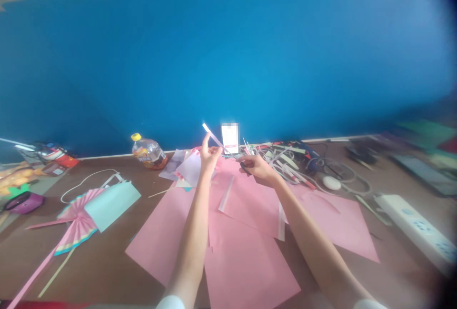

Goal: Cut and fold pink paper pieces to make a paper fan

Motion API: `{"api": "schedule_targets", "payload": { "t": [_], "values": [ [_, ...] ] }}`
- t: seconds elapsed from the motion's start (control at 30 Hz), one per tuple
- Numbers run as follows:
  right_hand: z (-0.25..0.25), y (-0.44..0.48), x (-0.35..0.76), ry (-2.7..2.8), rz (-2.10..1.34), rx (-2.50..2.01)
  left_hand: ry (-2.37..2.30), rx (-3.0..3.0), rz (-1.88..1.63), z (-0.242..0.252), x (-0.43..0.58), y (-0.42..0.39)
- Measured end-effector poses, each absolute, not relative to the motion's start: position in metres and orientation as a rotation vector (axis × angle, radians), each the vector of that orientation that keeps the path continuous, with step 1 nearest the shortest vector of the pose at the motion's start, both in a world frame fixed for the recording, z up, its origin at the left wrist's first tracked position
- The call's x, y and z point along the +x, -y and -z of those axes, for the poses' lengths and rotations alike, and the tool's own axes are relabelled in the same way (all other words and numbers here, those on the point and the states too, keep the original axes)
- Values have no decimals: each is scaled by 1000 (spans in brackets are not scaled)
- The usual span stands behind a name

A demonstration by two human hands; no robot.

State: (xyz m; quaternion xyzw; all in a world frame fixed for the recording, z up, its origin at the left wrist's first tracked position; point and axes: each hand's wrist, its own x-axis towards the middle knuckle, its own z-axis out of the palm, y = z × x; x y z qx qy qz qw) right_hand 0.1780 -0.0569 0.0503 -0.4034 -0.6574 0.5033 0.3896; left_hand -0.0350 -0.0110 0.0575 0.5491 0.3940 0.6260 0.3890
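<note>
Strip (pixel 214 137) touches fingers (pixel 205 143); bottle (pixel 146 152) apparently holds brown liquid (pixel 162 162).

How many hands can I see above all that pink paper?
2. The left hand, near the picture's middle, holds a pale strip; the right hand, right of it, holds a black-handled tool.

Head cam looks fwd/down over hands (pixel 210 155) (pixel 257 166) & desk (pixel 114 271) twd blue wall (pixel 250 52).

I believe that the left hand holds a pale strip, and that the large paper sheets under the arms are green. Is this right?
Not quite: the large paper sheets are pink, not green, as the head view shows. The left hand does hold a pale strip.
</note>
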Motion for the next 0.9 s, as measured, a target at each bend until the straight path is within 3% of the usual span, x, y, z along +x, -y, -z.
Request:
{"api": "schedule_targets", "payload": {
  "t": [0.9],
  "values": [
    [-41,52,179,1680,-1275,-1030,-961,1358,-1529,-62,-29,16]
  ]
}}
